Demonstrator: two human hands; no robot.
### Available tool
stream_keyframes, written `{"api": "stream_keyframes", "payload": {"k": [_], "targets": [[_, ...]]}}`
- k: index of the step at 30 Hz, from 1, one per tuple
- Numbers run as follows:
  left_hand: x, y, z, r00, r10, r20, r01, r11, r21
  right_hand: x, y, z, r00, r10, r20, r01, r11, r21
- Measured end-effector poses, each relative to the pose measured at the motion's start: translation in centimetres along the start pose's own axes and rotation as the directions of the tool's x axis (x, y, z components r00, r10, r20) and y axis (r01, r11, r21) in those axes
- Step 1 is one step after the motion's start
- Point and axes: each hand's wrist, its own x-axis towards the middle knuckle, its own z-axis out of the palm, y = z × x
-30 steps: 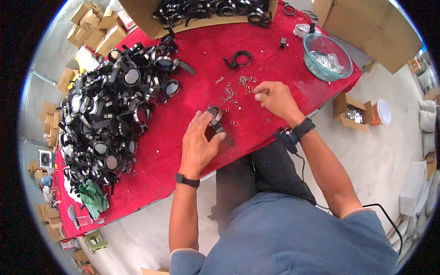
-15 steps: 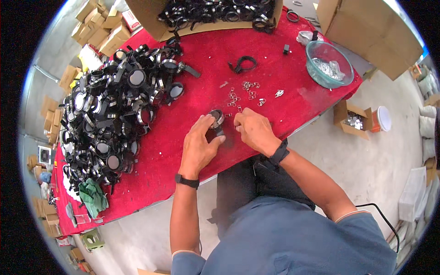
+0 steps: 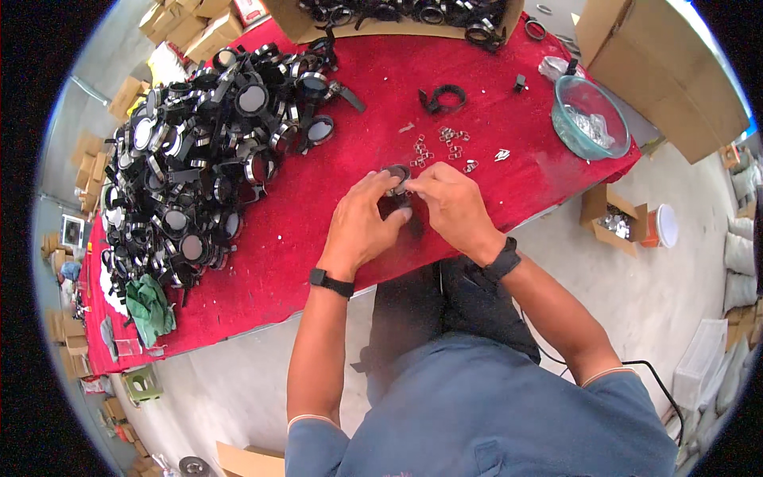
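Observation:
My left hand point(image 3: 364, 222) is closed round a wristwatch point(image 3: 400, 172) with a round metal case, near the table's front edge. Part of its dark strap shows between thumb and fingers. My right hand point(image 3: 457, 211) has its fingertips pinched together at the right side of the watch case; whatever they hold is hidden or too small to make out. Just beyond the hands lie several small metal loops point(image 3: 455, 137), with a few slim light pieces point(image 3: 501, 155) to their right. A coiled black strap point(image 3: 447, 98) rests farther back.
A large heap of watches point(image 3: 191, 159) covers the left of the red-clothed table point(image 3: 270, 278). At the back stands a cardboard box point(image 3: 350, 30) full of watches. A teal bowl point(image 3: 566, 139) with clear bags sits at the right edge. A green cloth point(image 3: 149, 308) lies front left.
My right hand has moved in from the right of the watch until its fingertips meet the case. The left hand keeps its hold. The whole view has shifted slightly.

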Motion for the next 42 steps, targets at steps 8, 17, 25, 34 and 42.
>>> {"api": "stream_keyframes", "payload": {"k": [8, 17, 25, 34, 42], "targets": [[1.0, -1.0, 0.0, 0.999, -0.022, 0.048, 0.025, 0.998, -0.06, 0.0, 0.4, 0.8, 0.971, -0.239, -0.021, 0.233, 0.96, -0.153], [1.2, -1.0, -0.2, 1.0, 0.01, 0.018, -0.01, 1.0, -0.012, -1.1, 1.6, 3.1, 0.973, -0.16, -0.165, 0.143, 0.983, -0.113], [1.7, -1.1, -0.6, 0.997, -0.033, 0.064, 0.036, 0.998, -0.048, -1.2, 0.0, 4.0, 0.958, -0.066, -0.28, 0.044, 0.996, -0.083], [1.6, -0.6, -1.0, 0.995, -0.054, 0.081, 0.066, 0.986, -0.155, -0.9, 0.3, 4.3, 0.955, -0.106, -0.277, 0.103, 0.994, -0.025], [1.7, -0.9, -0.6, 0.997, -0.04, 0.06, 0.045, 0.996, -0.077, -0.9, 0.6, 3.3, 0.978, -0.101, -0.183, 0.095, 0.995, -0.043]]}}
